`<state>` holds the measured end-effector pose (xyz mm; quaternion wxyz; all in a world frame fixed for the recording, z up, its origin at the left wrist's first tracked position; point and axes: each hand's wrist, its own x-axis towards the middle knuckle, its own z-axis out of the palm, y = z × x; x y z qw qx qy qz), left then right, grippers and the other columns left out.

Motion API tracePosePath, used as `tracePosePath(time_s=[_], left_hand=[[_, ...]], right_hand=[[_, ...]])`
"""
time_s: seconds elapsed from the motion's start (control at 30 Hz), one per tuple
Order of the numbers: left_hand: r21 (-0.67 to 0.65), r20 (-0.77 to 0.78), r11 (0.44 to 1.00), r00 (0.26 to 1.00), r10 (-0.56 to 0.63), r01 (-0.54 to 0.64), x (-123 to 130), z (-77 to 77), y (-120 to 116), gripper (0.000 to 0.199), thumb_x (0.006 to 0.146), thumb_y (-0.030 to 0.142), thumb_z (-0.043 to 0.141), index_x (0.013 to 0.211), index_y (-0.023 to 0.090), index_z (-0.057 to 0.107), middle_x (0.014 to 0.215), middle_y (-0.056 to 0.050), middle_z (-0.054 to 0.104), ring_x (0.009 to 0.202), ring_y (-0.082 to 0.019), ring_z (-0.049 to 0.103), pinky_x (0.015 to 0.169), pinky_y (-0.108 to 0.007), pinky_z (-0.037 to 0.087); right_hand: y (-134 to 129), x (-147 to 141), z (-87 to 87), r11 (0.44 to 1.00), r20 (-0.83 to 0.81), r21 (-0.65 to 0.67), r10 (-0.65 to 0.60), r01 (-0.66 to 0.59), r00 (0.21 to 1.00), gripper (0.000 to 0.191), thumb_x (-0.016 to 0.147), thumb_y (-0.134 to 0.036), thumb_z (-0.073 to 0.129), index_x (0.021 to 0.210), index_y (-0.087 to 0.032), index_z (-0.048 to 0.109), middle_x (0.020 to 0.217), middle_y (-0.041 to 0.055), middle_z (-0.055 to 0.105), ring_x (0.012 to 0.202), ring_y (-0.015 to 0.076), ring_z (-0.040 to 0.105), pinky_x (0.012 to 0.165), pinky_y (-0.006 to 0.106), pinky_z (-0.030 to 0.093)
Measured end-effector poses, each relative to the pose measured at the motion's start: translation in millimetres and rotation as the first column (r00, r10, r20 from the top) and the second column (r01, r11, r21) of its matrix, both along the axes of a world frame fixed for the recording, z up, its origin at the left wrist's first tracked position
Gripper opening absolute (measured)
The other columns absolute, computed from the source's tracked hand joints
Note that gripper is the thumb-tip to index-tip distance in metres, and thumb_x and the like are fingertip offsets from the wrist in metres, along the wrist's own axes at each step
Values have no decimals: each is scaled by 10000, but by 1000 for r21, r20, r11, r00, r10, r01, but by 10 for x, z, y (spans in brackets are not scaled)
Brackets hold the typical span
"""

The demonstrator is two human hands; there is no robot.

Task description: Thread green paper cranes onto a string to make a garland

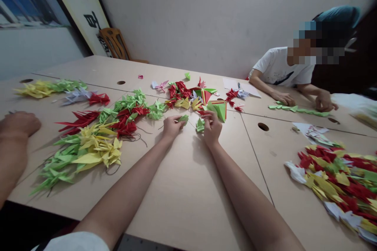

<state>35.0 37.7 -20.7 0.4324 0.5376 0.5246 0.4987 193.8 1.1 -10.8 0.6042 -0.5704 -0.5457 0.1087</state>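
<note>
My left hand (171,127) pinches a small green origami crane (183,118) at the middle of the beige table (188,188). My right hand (212,128) is curled just beside another green paper crane (200,125), and I cannot tell whether its fingers hold it. A large green-and-red folded paper piece (219,110) lies just beyond that hand. Strung bunches of red, yellow and green paper cranes (88,145) spread to the left of my hands, with loose dark thread (138,135) among them.
A co-worker's hand (19,123) rests at the left edge. Across the table, a person in a white T-shirt (279,68) has both hands on a green crane string (299,110). A large mixed crane pile (332,180) lies at the right, and the table has round holes (263,126).
</note>
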Motion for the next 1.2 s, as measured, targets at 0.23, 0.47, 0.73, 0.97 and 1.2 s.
tracePosePath(time_s=[0.23,0.47,0.73,0.97,1.2], left_hand=[[21,-18,995,995,97,-97,-46,3,29,267,653,241,725,893,130,761,592,-17,661,511,-130,592,491,-212,424],[12,49,987,986,161,-162,-57,-30,72,233,655,268,717,839,128,744,573,-10,636,500,-118,565,512,-217,436],[-11,83,986,982,167,-167,-55,-4,74,287,632,279,745,871,121,734,621,-19,656,519,-125,592,518,-222,452],[-14,76,985,982,172,-172,-55,11,65,294,645,281,732,886,114,741,591,-20,645,508,-121,574,507,-217,443],[-5,53,985,984,170,-170,-51,19,54,286,630,274,736,870,118,743,580,-11,635,487,-114,550,500,-219,438]], right_hand=[[83,43,-86,977,222,-144,188,-159,957,330,664,-113,432,837,-213,695,901,30,715,866,202,634,832,337,483],[108,36,-119,934,370,-355,171,-32,913,298,695,-155,571,942,-244,711,980,24,718,1003,236,585,865,364,458],[186,107,-190,955,336,-276,201,-108,920,117,737,-289,621,770,-189,673,906,77,693,938,241,575,879,382,436],[171,88,-213,961,413,-265,191,-83,891,180,625,-151,593,797,-187,629,889,77,647,935,249,542,866,392,442],[153,34,-164,974,369,-139,218,-178,903,225,651,-87,587,840,-176,671,1067,109,666,1035,248,579,936,405,454]])
